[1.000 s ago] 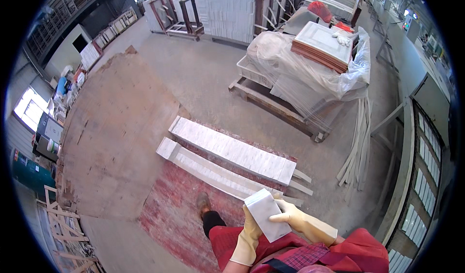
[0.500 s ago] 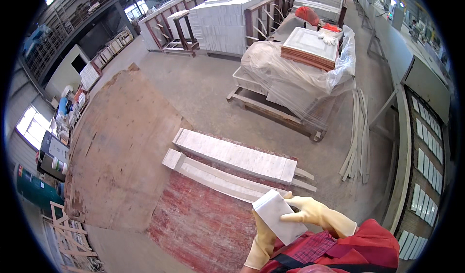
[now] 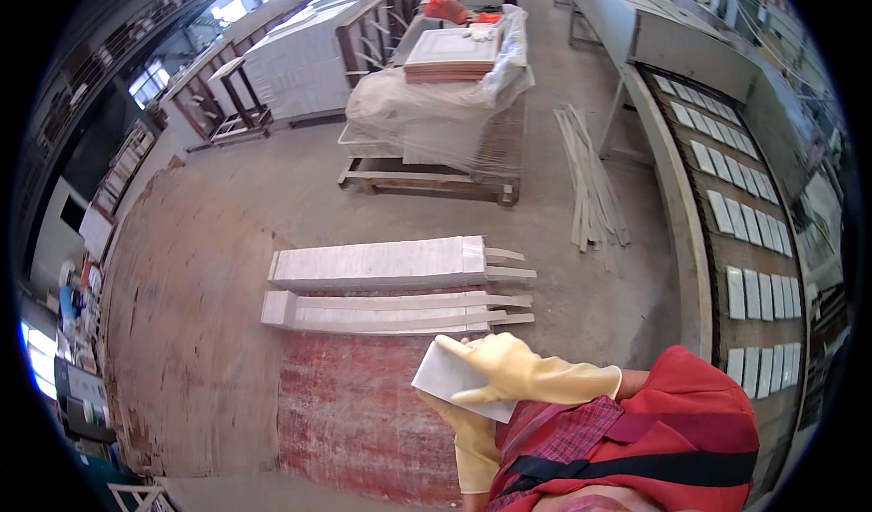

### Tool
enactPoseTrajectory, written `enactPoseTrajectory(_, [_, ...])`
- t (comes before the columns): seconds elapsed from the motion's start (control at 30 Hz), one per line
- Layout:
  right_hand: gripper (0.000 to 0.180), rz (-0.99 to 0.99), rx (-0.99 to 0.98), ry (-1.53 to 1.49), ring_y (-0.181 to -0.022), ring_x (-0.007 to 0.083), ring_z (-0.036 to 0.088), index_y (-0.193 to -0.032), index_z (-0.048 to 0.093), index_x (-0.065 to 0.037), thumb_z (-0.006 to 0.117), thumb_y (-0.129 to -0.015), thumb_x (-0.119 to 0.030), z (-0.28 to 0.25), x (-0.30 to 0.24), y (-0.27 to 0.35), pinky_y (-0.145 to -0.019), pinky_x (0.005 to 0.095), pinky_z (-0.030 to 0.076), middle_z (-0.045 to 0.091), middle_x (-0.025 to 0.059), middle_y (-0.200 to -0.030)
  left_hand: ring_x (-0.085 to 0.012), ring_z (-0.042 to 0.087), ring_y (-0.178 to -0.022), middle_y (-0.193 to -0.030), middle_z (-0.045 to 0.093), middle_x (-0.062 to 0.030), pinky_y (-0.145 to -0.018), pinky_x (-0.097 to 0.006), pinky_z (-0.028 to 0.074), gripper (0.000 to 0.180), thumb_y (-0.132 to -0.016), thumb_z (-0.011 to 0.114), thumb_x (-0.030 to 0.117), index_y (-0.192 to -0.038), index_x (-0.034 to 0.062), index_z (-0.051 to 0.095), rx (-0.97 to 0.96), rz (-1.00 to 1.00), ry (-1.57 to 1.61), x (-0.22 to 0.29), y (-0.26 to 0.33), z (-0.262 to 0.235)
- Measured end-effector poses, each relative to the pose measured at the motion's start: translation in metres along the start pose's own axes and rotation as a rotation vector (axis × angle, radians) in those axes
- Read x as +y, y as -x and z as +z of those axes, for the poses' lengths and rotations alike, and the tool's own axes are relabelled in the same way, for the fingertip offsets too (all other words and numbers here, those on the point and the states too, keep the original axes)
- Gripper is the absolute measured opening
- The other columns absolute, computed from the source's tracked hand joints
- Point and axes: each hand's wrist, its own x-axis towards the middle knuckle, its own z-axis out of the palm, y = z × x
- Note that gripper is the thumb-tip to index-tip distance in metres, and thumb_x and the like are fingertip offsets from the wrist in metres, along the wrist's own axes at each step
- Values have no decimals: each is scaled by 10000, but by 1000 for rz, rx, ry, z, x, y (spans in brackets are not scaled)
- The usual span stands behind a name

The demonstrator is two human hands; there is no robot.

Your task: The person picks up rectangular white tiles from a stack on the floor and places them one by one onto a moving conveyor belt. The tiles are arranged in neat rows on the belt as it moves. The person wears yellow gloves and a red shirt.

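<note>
The pale tile (image 3: 451,377) is held close to the chest, the right hand (image 3: 513,373) closed over its top, the left hand (image 3: 472,439) gripping from below. It could slip from the rubber gloves and break, I think. Just beyond the hands lie two rows of tiles (image 3: 381,285) on red boards (image 3: 363,403), concrete floor (image 3: 581,303) around

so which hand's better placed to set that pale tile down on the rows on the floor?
Probably the right hand: it lies over the top of the tile, on the side toward the tile rows. The left hand only supports it from beneath.
</note>
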Motion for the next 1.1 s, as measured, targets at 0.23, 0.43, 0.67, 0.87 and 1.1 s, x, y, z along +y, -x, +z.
enactPoseTrajectory(0.23, [1323, 182, -33, -110, -1229, 447, 696, -1757, 171, -92, 911, -781, -591, 25, -11, 72, -1025, 483, 582, 622, 266, -1448, -341, 529, -1484, -1636, 542, -123, -1256, -549, 420, 920, -1017, 571, 793, -1665, 148, 456, 274, -46, -302, -27, 56, 0])
enactPoseTrajectory(0.43, [1281, 413, 0, -97, -1184, 438, 712, -1752, 196, -96, 921, -758, -455, 13, 1, 127, -1024, 464, 583, 664, 270, -1363, -331, 519, -1503, -1641, 544, -112, -1272, -537, 416, 946, -975, 664, 769, -1663, 153, 458, 112, -291, -313, -70, 57, -34])
enactPoseTrajectory(0.67, [1284, 622, 442, -144, -1115, 441, 717, -1726, 262, -103, 939, -680, -415, 57, 61, 241, -1017, 504, 567, 715, 245, -1242, -347, 494, -1528, -1664, 518, -124, -1282, -550, 402, 1002, -954, 651, 806, -1683, 156, 429, -27, -627, -406, -172, 72, 1])
enactPoseTrajectory(0.87, [1292, 738, 685, -614, -1262, 443, 637, -1748, 283, -120, 948, -662, -334, 88, 92, 350, -1091, 492, 521, 663, 276, -1335, -364, 436, -1559, -1717, 429, -140, -1291, -566, 368, 1009, -996, 548, 821, -1725, 154, 344, -85, -963, -546, -240, 104, 25])
enactPoseTrajectory(1.1, [1277, 425, 1234, -1417, -1397, 378, 590, -1757, 282, -102, 950, -679, -249, 142, 97, 452, -1193, 479, 468, 600, 226, -1529, -351, 495, -1511, -1694, 462, -157, -1267, -582, 403, 924, -1062, 447, 792, -1732, 167, 324, -434, -1199, -650, -300, 131, 21])
